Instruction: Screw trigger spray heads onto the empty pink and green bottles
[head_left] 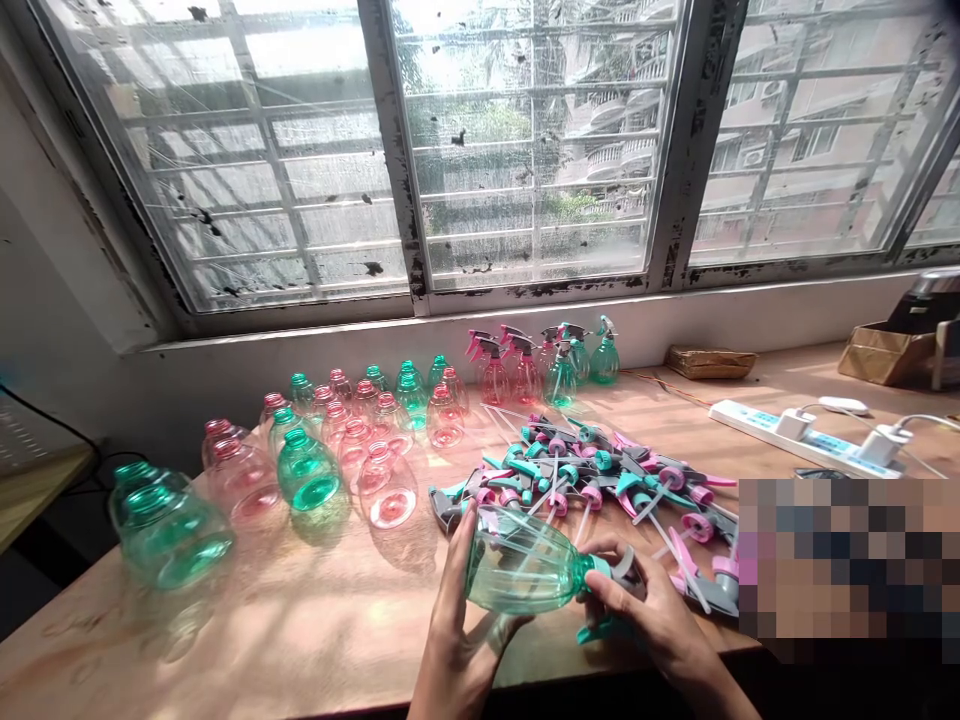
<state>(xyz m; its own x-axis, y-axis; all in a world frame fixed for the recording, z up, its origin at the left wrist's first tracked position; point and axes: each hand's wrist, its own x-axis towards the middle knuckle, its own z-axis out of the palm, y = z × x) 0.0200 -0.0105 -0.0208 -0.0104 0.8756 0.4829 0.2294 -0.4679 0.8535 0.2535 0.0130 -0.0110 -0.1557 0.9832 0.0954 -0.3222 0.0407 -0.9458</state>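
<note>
A clear green plastic bottle (521,565) lies sideways between my hands above the table's front edge, its neck to the right. My left hand (465,610) is wrapped around the bottle's base. At the neck, my right hand (637,600) grips a teal and grey spray head (600,568), which sits against the bottle mouth; whether it is fully threaded I cannot tell. A pale tube shows inside the bottle. Just behind my hands lies a heap of loose pink, teal and grey spray heads (570,465) with tubes.
Several open green bottles (309,470) and pink bottles (387,485) stand at left. Several bottles with spray heads (525,370) stand by the window wall. A white power strip (806,440) with plugs and a brown packet (711,362) lie at right.
</note>
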